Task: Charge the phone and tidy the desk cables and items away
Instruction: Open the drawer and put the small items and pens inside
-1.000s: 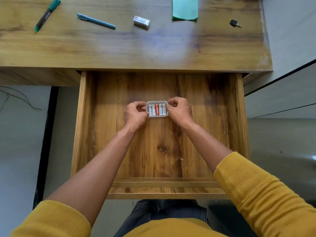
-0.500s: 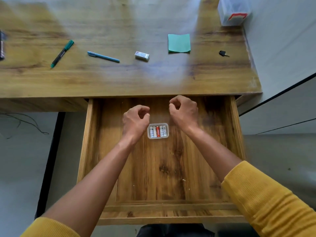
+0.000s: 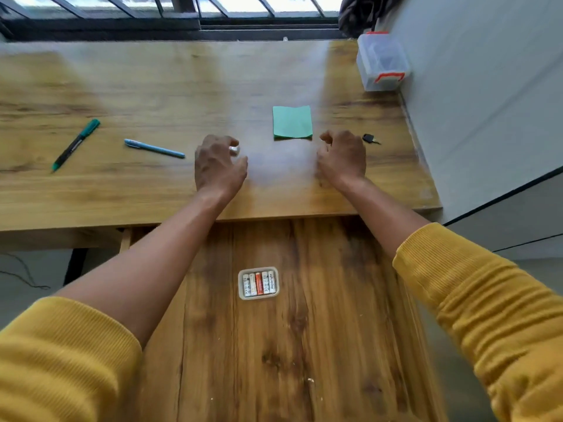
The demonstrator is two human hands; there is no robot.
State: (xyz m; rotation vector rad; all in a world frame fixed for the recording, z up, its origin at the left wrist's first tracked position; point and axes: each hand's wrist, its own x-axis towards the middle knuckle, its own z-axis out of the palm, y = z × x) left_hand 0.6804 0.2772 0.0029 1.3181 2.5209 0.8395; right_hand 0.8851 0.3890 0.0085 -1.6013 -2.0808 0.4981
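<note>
Over desk [image 3: 152, 86]: left hand [image 3: 217, 166], right hand [image 3: 342, 159], fingers loosely curled.

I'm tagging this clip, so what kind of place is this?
Probably a home or office study corner: a wooden desk below a window, with pens on top and an open drawer holding a case of batteries.

Daylight pours in from the window [image 3: 182, 7] ahead of me, bright and washed out up there. It lays a pale glare down the middle of the surface [image 3: 152, 86], bleaching the wood grain. My left grip [image 3: 219, 166] and right grip [image 3: 341, 159] are smeared with motion blur, fingers soft. My yellow sleeves [image 3: 487, 315] streak at the bottom corners. Wide-angle bending curves the edges. The drawer [image 3: 335, 300] sits dimmer, in shade.
</note>
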